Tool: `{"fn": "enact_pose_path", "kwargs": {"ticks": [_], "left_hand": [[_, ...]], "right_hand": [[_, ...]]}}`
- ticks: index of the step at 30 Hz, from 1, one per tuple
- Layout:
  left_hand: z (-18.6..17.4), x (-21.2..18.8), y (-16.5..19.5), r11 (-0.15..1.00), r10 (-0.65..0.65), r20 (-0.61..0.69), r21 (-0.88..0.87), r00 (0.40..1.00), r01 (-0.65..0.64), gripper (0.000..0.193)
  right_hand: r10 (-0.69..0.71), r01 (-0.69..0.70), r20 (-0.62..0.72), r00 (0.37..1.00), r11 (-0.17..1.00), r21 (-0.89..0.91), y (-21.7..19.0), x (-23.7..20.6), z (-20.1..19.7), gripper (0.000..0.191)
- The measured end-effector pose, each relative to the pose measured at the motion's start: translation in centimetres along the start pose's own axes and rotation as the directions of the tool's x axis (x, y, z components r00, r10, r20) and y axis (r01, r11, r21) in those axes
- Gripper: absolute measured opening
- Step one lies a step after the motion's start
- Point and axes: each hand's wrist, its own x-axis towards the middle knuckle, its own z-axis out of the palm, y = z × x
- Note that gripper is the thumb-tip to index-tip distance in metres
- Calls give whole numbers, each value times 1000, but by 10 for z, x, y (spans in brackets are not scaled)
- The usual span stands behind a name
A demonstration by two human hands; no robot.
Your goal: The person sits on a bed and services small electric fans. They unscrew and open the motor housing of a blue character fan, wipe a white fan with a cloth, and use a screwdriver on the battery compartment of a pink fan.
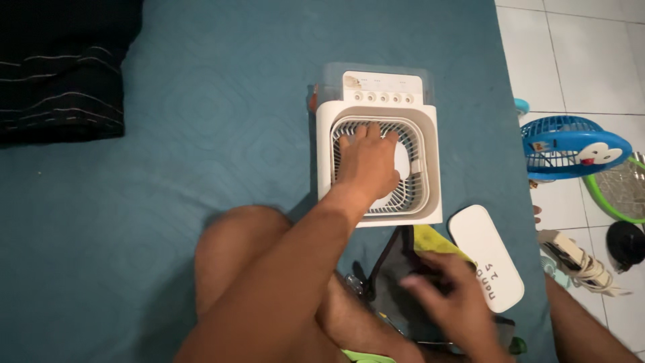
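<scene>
A white box-shaped desk fan (430, 154) lies face up on a teal bedsheet (201, 154), its round grille pointing at me. My left hand (366, 161) rests flat on the grille, fingers spread over the slats. Along the fan's far edge runs a panel with several small buttons (383, 97). My right hand (453, 302), blurred, hovers low over a dark flat object (396, 282) near my knee; whether it holds anything I cannot tell. Beside it lie a yellow cloth (433, 242) and a white oval lid (487, 259) with handwriting.
My bare knee (235, 249) is in front of the fan. A black striped cloth (60, 67) lies at the far left. On the white tiled floor (578, 54) to the right stand a small blue fan (571, 144), a green-rimmed racket (621, 191) and a power strip (578, 259).
</scene>
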Motion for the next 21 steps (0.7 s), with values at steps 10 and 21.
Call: {"fn": "enact_pose_path", "kwargs": {"ticks": [10,21], "left_hand": [[26,5,-10,995,-74,-240,52,968,89,52],[-16,-8,7,998,-62,274,49,960,50,93]], "right_hand": [[101,-47,-291,951,981,186,19,55,-59,10],[-510,497,-159,845,860,-116,-34,139,-22,14]]}}
